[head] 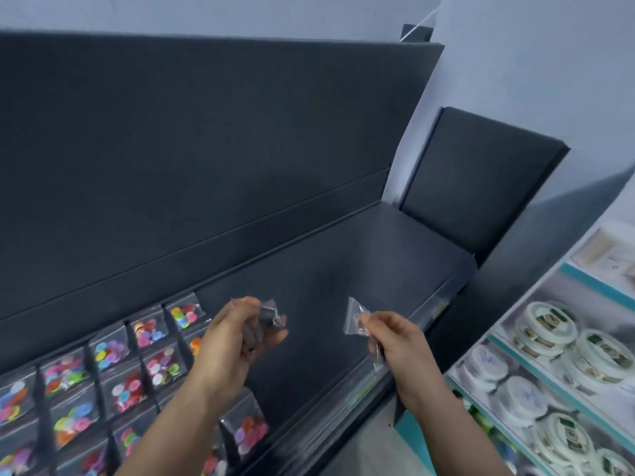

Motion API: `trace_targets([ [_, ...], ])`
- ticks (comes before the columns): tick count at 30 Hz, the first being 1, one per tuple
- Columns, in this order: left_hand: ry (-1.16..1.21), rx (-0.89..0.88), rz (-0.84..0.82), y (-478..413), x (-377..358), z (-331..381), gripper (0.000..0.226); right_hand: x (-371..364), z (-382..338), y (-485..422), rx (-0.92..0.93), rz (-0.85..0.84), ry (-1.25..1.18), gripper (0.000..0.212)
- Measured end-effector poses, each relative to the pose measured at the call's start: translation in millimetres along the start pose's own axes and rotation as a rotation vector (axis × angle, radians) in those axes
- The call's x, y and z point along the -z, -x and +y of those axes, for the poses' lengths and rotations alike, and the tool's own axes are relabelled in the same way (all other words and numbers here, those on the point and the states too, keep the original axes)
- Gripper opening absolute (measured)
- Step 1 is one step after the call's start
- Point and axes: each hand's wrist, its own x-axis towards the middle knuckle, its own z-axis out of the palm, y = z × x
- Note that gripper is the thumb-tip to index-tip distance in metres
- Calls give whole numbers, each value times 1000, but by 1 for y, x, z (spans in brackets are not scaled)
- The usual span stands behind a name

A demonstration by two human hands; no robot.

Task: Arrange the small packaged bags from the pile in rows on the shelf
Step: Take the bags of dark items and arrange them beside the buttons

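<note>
Beside the dark shelf (343, 262), white reels (546, 321)

Clear small bags (113, 383) of multicoloured discs are laid flat in neat rows on the left part of the dark shelf (326, 276). One clear bag (355, 317) is pinched by right hand (395, 341) above the shelf. A bundle of bags (271, 316) is gripped in left hand (233, 338), contents blurred.
</note>
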Motion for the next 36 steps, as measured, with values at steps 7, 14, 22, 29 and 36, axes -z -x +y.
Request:
trace_targets([
  [7, -499, -56, -19, -45, -36, -16, 36, -14, -13, -85, 21, -216, 27, 19],
  [14, -430, -139, 203, -77, -75, -34, 8, -7, -28, -161, 30, -612, 108, 23],
  [22, -286, -263, 373, -87, -95, -36, 16, -1, -43, -212, 15, -837, 157, 25],
  [29, -316, -303, 408, -99, -90, -37, 11, -14, -45, -223, 3, -951, 244, 9],
  [36, -446, -200, 409, -126, -78, -39, 9, -25, -34, -237, -49, -894, 302, 9],
])
